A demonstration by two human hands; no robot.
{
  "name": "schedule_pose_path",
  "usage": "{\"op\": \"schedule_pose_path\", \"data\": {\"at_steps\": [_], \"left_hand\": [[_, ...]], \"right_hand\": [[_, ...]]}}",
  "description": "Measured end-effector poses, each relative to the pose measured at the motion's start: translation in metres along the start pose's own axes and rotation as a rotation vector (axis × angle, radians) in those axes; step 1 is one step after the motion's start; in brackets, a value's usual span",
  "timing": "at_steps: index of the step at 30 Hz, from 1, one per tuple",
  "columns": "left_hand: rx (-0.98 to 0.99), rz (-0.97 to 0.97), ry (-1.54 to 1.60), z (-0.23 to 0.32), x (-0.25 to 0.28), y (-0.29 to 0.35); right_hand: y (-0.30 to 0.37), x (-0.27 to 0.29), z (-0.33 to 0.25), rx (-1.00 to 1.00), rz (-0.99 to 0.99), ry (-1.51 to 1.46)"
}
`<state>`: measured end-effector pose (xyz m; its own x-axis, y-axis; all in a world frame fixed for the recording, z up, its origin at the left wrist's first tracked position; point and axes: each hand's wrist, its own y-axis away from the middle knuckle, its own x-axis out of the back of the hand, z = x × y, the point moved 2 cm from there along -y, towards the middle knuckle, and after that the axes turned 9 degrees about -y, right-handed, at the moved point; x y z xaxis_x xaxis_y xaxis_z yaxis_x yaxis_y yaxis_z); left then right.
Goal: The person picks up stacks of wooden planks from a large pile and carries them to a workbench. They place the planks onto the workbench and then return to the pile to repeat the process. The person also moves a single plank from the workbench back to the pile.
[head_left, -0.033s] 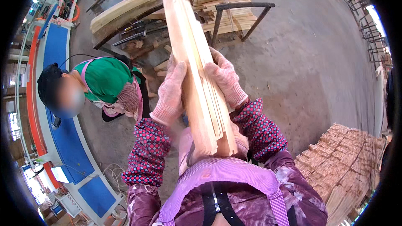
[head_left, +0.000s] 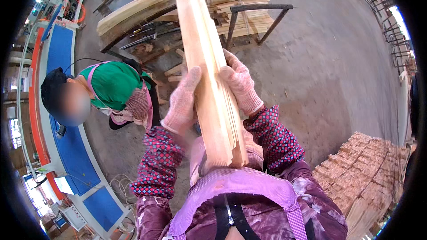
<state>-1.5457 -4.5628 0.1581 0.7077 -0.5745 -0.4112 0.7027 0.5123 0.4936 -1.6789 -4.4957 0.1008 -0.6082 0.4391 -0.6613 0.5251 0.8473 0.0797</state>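
The fingers of the pink-gloved left hand (head_left: pixel 179 106) and right hand (head_left: pixel 241 84), partly hidden beneath, are closed against opposite long sides of a sheaf of pale boards (head_left: pixel 207 80), which is held at the centre with its far end directed just short of twelve o'clock. The near end is seen over a purple apron (head_left: pixel 242 186) toward six. Farther out, a co-worker (head_left: pixel 111 84) is found at nine, a blue-topped machine (head_left: pixel 78 160) at eight, a metal frame (head_left: pixel 260 7) at one and stacked wood (head_left: pixel 358 164) at four.
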Motion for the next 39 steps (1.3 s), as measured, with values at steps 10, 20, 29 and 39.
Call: {"op": "schedule_pose_path", "data": {"at_steps": [10, 20, 29, 39], "left_hand": [[-0.144, -0.003, -0.879, 0.032, -0.030, -0.031], [-0.321, -0.190, -0.943, 0.060, -0.019, -0.010], [-0.053, -0.288, 0.116, 0.020, 0.013, -0.019], [-0.021, -0.188, 0.184, 0.015, 0.003, -0.015]], "right_hand": [[-0.017, -0.019, -0.034, -0.171, -0.054, -0.225], [-0.014, -0.004, -0.011, -0.041, -0.054, -0.972], [-0.020, 0.004, -0.007, 0.126, -0.232, -0.940], [-0.012, 0.010, -0.004, 0.073, -0.170, -0.862]]}}
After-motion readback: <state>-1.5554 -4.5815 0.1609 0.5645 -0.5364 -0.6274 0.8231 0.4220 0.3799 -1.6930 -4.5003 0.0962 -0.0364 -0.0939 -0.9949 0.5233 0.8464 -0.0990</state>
